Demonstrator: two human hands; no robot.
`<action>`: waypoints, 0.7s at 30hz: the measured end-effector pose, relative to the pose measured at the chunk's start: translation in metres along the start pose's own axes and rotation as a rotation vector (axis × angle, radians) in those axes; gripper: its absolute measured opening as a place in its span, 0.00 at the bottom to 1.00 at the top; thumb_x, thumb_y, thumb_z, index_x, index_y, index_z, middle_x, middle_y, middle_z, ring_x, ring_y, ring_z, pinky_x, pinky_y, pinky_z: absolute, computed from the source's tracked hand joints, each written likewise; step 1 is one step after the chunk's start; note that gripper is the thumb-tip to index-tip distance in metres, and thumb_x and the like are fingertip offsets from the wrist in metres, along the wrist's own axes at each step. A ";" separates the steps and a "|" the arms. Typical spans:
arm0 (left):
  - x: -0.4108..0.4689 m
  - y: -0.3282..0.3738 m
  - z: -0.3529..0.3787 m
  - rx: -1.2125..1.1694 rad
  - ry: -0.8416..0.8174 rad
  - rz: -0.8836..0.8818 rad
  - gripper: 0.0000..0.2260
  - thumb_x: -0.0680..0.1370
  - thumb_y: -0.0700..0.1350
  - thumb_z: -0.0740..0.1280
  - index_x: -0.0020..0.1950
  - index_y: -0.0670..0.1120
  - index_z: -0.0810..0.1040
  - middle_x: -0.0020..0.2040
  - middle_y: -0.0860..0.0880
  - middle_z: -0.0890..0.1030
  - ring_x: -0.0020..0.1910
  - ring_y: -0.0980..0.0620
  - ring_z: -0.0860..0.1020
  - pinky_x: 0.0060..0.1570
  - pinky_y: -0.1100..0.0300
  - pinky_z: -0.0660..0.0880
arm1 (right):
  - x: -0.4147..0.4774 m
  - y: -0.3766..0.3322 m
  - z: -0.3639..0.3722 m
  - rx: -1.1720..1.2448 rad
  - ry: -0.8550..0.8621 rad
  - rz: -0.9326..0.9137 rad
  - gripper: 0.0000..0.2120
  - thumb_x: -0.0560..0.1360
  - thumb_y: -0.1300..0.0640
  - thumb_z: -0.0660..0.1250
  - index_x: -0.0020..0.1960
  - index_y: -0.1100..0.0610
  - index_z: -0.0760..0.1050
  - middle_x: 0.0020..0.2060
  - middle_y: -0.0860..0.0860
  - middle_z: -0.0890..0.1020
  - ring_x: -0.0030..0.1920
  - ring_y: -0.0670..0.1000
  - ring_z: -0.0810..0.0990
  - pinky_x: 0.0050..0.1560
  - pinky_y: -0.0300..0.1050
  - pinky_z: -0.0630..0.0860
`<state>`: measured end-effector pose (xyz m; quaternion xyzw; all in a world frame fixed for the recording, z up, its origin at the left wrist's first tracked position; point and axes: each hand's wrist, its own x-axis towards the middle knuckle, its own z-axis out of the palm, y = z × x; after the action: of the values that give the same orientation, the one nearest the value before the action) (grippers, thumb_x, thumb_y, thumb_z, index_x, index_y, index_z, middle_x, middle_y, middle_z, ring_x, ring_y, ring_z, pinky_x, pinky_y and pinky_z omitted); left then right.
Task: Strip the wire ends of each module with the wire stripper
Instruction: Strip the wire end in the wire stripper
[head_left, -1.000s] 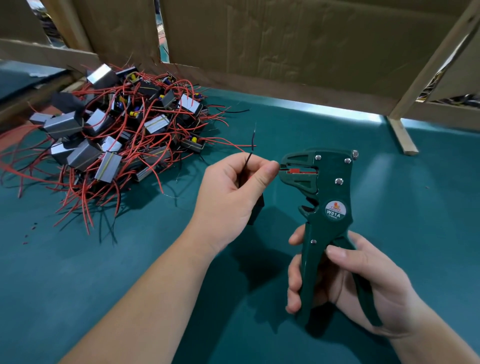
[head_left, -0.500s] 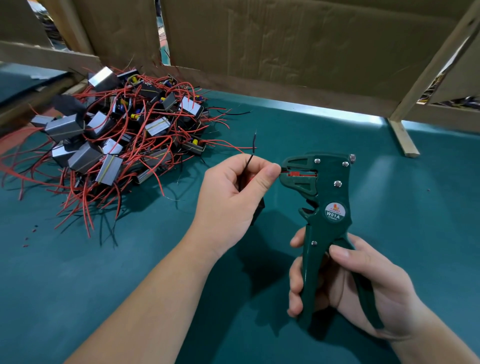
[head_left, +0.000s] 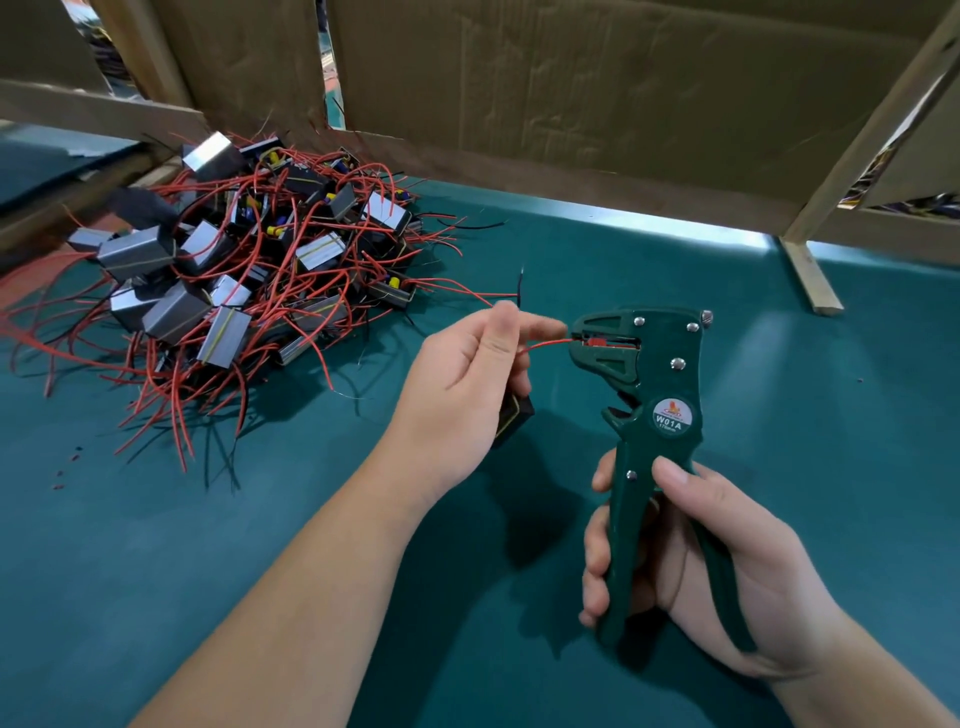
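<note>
On the green mat (head_left: 156, 545), the left hand (head_left: 467, 384) pinched a red wire (head_left: 545, 344) into the wire stripper (head_left: 644, 364); the right hand (head_left: 701, 561), wrapped round the handles, should squeeze only once the end sits fully in.

A pile of modules (head_left: 244, 270) with tangled wires lies on the table (head_left: 857, 415) at far left, against the cardboard wall (head_left: 571, 88) behind. Nearer, at centre, the left hand (head_left: 462, 384) feeds a wire (head_left: 545, 344) rightward into the wire stripper (head_left: 644, 395), which stands upright in the right hand (head_left: 711, 566). A wooden post (head_left: 810, 275) stands behind at right.
</note>
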<state>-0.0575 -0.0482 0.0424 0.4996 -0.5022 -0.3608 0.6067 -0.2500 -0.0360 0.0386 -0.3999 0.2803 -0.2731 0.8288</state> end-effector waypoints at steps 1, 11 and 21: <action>0.000 -0.001 -0.001 0.018 -0.013 -0.003 0.15 0.79 0.53 0.56 0.49 0.55 0.82 0.34 0.54 0.75 0.32 0.58 0.74 0.36 0.67 0.71 | 0.001 0.000 0.002 0.014 0.024 -0.002 0.25 0.60 0.44 0.79 0.47 0.60 0.76 0.33 0.67 0.75 0.31 0.63 0.77 0.36 0.60 0.76; 0.006 -0.008 -0.001 0.030 0.100 -0.056 0.12 0.82 0.40 0.61 0.46 0.51 0.81 0.34 0.58 0.80 0.25 0.61 0.71 0.29 0.71 0.67 | 0.007 -0.008 -0.005 0.168 0.137 -0.064 0.25 0.57 0.42 0.77 0.46 0.59 0.80 0.33 0.61 0.76 0.29 0.60 0.76 0.31 0.54 0.77; 0.003 -0.002 -0.004 -0.060 -0.034 -0.031 0.08 0.76 0.40 0.69 0.39 0.50 0.82 0.35 0.56 0.81 0.31 0.64 0.73 0.32 0.72 0.69 | 0.004 -0.006 -0.012 0.181 -0.131 0.103 0.29 0.65 0.51 0.74 0.63 0.63 0.75 0.44 0.66 0.78 0.43 0.65 0.78 0.50 0.65 0.75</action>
<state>-0.0529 -0.0507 0.0409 0.4826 -0.4935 -0.3937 0.6070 -0.2569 -0.0482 0.0364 -0.3256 0.2201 -0.2279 0.8908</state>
